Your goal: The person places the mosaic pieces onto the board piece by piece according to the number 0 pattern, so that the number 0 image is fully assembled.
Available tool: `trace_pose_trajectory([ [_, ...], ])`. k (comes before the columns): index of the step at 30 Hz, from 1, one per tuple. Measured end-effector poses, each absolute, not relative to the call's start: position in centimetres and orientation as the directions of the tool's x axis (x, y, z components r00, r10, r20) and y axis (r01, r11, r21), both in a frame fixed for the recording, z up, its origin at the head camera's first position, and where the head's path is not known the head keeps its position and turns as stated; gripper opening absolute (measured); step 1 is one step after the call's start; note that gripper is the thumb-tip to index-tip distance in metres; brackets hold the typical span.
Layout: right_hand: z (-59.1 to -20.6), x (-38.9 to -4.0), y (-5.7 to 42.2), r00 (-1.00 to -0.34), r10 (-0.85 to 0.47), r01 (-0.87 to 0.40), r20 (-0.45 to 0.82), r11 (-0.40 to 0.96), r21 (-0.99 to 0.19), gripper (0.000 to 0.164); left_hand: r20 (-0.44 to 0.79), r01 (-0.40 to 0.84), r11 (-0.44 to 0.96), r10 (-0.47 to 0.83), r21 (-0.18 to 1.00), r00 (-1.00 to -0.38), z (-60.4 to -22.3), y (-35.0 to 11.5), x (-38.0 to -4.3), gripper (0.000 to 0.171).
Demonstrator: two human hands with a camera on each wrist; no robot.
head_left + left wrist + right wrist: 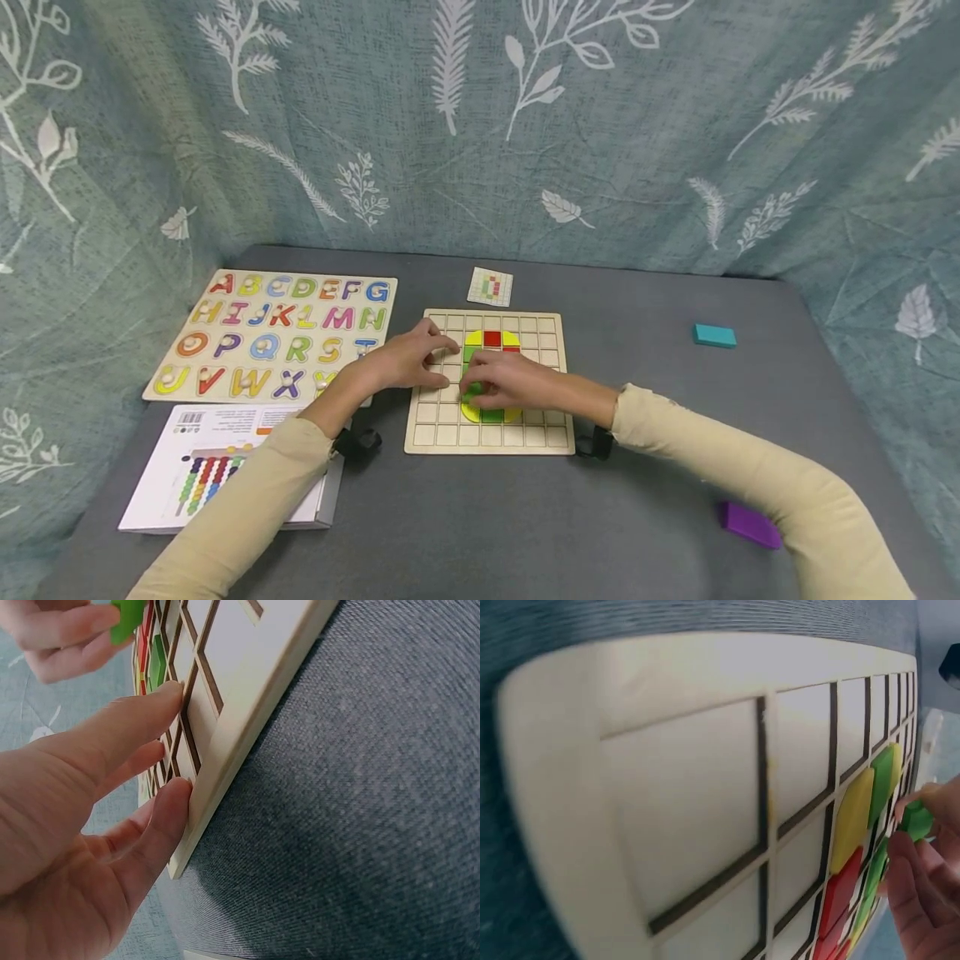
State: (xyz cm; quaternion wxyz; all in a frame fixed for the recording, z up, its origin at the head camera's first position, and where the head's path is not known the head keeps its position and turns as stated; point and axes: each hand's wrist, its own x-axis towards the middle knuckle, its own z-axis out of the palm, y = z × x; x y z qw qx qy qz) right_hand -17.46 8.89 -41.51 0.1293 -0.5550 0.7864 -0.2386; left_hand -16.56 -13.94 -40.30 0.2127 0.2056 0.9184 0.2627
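Observation:
A square wooden grid board [437, 434] lies on the table in front of me, with red, green and yellow tiles set in its middle cells. Over those tiles, my right hand [517, 379] pinches a green tile [915, 820] between thumb and fingertips. The same green tile [126, 619] shows upright in the left wrist view, above the grid. My left hand [407, 358] rests its spread fingertips on the board's left part and holds nothing. A red tile [492, 338] sits at the top of the coloured shape; the right hand hides part of the tiles below it.
A small pattern card [491, 287] lies behind the board. To the left are an alphabet puzzle board [251, 337] and a white box [157, 483] picturing coloured beads, partly under the left sleeve. A teal block [714, 336] and a purple block [752, 525] lie on the right.

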Motion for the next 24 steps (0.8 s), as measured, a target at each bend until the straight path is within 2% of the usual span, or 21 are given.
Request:
trace_pose_trajectory([
  [12, -41.9, -17.2, 8.3, -0.409, -0.911, -0.78, 0.046, 0.323, -0.535, 0.013, -0.288, 0.261, 0.786, 0.48, 0.56, -0.828, -40.2, -14.0, -16.5, 0.048],
  [18, -42.3, -17.1, 8.3, -0.392, -0.915, -0.807, 0.094, 0.293, -0.513, 0.01, -0.263, 0.284, 0.775, 0.495, 0.565, -0.828, -40.3, -14.0, -16.4, 0.048],
  [24, -42.6, -17.0, 8.1, -0.373, -0.918, -0.855, 0.138, 0.282, -0.435, 0.008, -0.249, 0.299, 0.763, 0.51, 0.574, -0.823, -40.5, -14.1, -16.4, 0.047],
])
